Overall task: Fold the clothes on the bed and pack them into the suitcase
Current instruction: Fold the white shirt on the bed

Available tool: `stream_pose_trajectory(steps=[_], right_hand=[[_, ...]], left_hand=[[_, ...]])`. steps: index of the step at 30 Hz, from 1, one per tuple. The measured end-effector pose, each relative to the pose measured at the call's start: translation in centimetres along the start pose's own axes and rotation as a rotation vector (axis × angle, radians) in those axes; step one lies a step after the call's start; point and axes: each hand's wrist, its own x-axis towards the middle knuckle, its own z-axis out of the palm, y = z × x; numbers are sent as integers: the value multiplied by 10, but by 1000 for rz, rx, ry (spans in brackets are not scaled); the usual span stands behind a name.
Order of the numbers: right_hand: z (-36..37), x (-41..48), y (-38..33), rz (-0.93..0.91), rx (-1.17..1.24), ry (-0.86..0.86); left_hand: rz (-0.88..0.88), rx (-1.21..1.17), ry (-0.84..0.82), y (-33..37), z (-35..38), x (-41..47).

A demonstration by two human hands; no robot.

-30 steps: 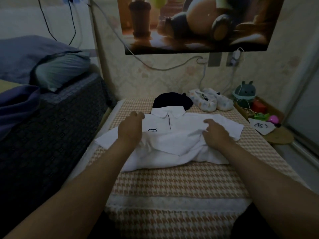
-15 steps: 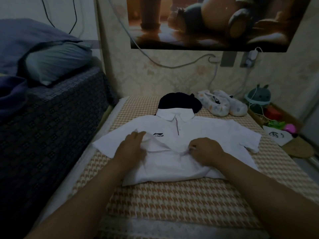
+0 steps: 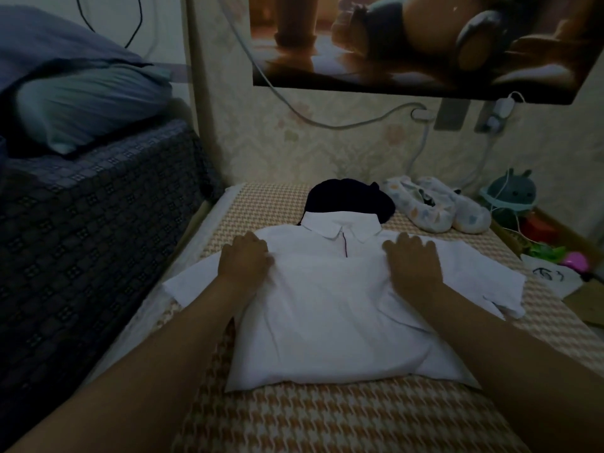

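Bed (image 3: 327, 420), houndstooth cover: white polo shirt (image 3: 327, 322), lower half folded up to chest. Left hand (image 3: 245, 261), right hand (image 3: 412, 264) pressing fold edge, fingers (image 3: 405, 244) straight, gripping nothing.

Smooth matt white cloth polo shirt (image 3: 330, 308), coarse woven houndstooth bed cover (image 3: 327, 420), glossy poster (image 3: 408, 37)

Single head-worn wide-angle view. The camera looked forward and down from close above the bed (image 3: 327, 420), and faced the papered wall (image 3: 327, 152) at 12 o'clock.
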Motion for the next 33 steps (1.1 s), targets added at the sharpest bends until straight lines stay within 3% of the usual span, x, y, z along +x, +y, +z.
stream_pose_trajectory(steps=[3,6,8,11,15,21,23,25,27,29,31,33], right_hand=[[-3,15,-14,-365,213,-141],[3,20,-33,-209,357,-301],[15,18,-33,-141,216,-299],[20,20,-20,-185,-26,-280],[10,39,-8,-144,3,-264],[11,91,1,78,135,-18],[19,106,-1,156,66,85],[25,110,-6,151,5,196],[37,104,-15,-53,116,277],[51,92,-26,-294,367,175],[62,78,-34,-321,531,-99],[70,74,-37,-253,489,-196]], left_hand=[[-37,-133,-120,-3,15,6],[-10,-193,-126,-3,22,6],[-8,-215,-177,-4,19,7],[51,-183,-261,-15,12,14],[83,-137,-107,-14,-12,34],[36,-273,266,10,-16,90],[-17,-365,384,20,-10,100],[29,-449,400,23,1,105],[170,-337,248,14,22,105],[228,-189,-49,1,43,102],[192,-184,-192,-8,51,94],[131,-230,-248,-11,47,90]])
